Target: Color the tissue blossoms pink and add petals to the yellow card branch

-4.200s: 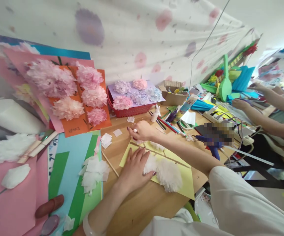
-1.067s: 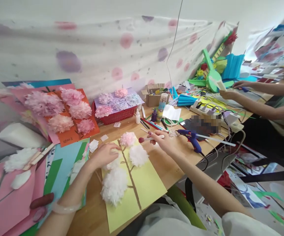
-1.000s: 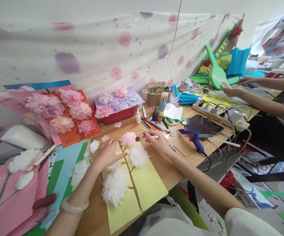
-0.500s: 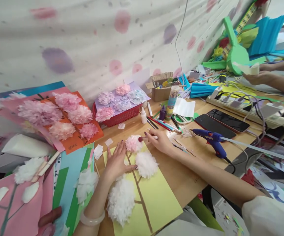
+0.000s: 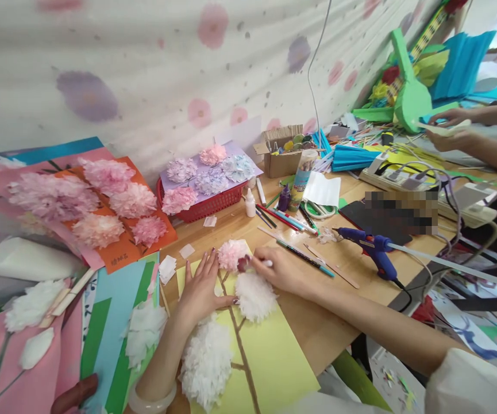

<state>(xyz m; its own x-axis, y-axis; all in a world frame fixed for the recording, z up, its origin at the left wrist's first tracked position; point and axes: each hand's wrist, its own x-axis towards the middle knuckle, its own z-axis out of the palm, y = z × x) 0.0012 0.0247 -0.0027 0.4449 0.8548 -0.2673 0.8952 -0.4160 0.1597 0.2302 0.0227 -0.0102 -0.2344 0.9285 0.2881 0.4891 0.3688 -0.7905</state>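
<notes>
The left hand (image 5: 199,293) was laid with fingers spread over the yellow sheet (image 5: 285,353), thumb tip beside a white paper flower (image 5: 255,298). The right hand (image 5: 278,267) pinched a brush (image 5: 243,264), its dark red bristles at the right edge of the pink paper flower (image 5: 231,253), which sat at the sheet's far end. A blue glue gun (image 5: 373,248) lay on the table (image 5: 330,328), right of both hands.

Here's a pale, rounded bangle (image 5: 151,405) on the left wrist (image 5: 157,376), dark-polished nails (image 5: 235,300), and a loose white sleeve (image 5: 467,384), right arm (image 5: 373,319)!
</notes>
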